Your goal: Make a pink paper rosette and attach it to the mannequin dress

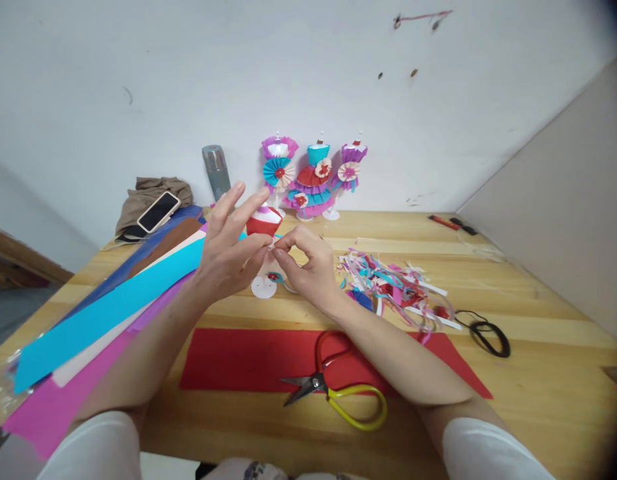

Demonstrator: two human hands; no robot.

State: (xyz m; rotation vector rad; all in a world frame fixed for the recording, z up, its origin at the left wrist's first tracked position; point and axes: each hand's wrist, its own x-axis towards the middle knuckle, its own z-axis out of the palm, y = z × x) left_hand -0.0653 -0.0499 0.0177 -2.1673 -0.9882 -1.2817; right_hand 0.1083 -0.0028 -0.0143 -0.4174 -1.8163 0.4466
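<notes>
My left hand [229,250] and my right hand [308,263] meet above the table, fingertips pinched together on a tiny piece of paper I cannot make out. The left hand's other fingers are spread upward. Just behind the fingers stands a small mannequin [263,230] with a red and white paper bodice on a white round base. A red paper sheet [238,360] lies under my forearms, with scissors [333,393] with red and yellow-green handles on it.
Coloured paper sheets [103,310] fan out at the left. Several paper scraps [388,283] lie at the right, beside a black hair tie [488,337]. Three paper-dressed mannequins [313,177], a grey flask [217,171], and a phone [159,211] on cloth stand at the back.
</notes>
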